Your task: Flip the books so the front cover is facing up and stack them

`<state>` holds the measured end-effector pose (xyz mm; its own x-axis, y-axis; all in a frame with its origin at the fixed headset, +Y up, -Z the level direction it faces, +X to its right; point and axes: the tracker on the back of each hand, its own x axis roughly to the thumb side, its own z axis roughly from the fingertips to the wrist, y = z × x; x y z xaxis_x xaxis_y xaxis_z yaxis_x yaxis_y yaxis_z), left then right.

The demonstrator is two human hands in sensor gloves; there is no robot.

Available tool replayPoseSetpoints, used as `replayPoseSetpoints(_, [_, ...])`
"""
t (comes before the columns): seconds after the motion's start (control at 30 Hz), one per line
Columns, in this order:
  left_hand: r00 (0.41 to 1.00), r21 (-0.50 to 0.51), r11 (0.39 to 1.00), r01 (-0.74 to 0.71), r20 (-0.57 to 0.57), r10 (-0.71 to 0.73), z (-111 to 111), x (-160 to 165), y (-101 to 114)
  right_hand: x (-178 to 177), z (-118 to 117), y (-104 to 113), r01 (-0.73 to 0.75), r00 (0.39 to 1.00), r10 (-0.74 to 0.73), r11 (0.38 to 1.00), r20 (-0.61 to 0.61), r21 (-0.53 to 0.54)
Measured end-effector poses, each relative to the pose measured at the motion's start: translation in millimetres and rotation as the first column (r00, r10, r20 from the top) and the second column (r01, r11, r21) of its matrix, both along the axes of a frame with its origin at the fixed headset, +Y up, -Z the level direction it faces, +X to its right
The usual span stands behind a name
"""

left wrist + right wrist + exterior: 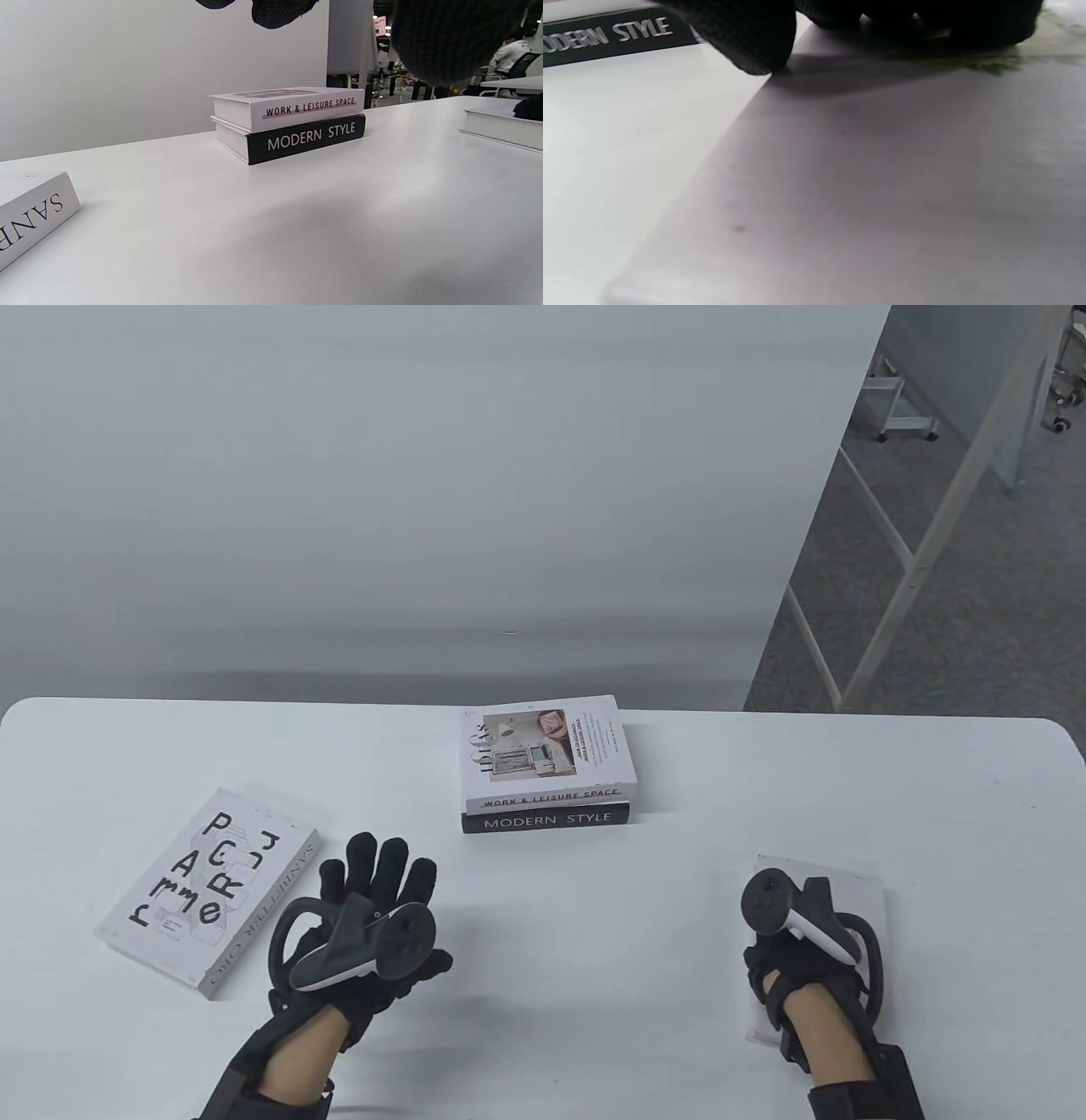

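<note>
— Where do we see the books?

— Two stacked at the table's (933, 780) far middle (547, 780), a lettered book (208, 891) near left.

— And our hands?

— Our left hand (373, 916) hovers, fingers spread, holding nothing. Our right hand (797, 950) presses its fingers (746, 38) on the pale book (865, 899) near right.

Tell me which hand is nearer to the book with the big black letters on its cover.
Left. The left hand hovers open just right of the lettered book, not touching it. The right hand rests on a plain white book far across the table.
</note>
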<state>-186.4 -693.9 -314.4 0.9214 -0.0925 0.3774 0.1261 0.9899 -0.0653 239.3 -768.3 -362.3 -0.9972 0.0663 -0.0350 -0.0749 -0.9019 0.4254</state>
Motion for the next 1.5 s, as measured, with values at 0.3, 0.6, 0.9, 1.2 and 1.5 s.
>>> replayPoseSetpoints(0.3, [1.0, -0.021, 1.0, 0.015, 0.009, -0.015, -1, 3, -6, -79, -6, 1, -0.021, 0.987, 0.017, 1.0, -0.16, -0.023])
replayPoseSetpoints(0.6, [1.0, -0.022, 1.0, 0.006, -0.006, -0.006, -3, -2, -7, -152, -9, 3, -0.001, 0.968, -0.01, 0.999, -0.25, -0.044])
replayPoseSetpoints(0.9, [1.0, -0.058, 0.998, 0.012, -0.022, -0.013, -8, -8, -17, -219, -14, 6, -0.03, 0.958, 0.011, 0.998, -0.287, -0.062])
replayPoseSetpoints(1.2, [0.999, -0.083, 0.997, 0.001, -0.042, -0.005, -11, -14, -25, -272, -13, 11, 0.01, 0.948, -0.03, 0.998, -0.316, -0.064])
replayPoseSetpoints(1.5, [0.999, -0.103, 0.995, 0.002, -0.042, -0.006, -12, -15, -30, -287, -16, 13, 0.019, 0.955, -0.043, 0.996, -0.295, -0.083])
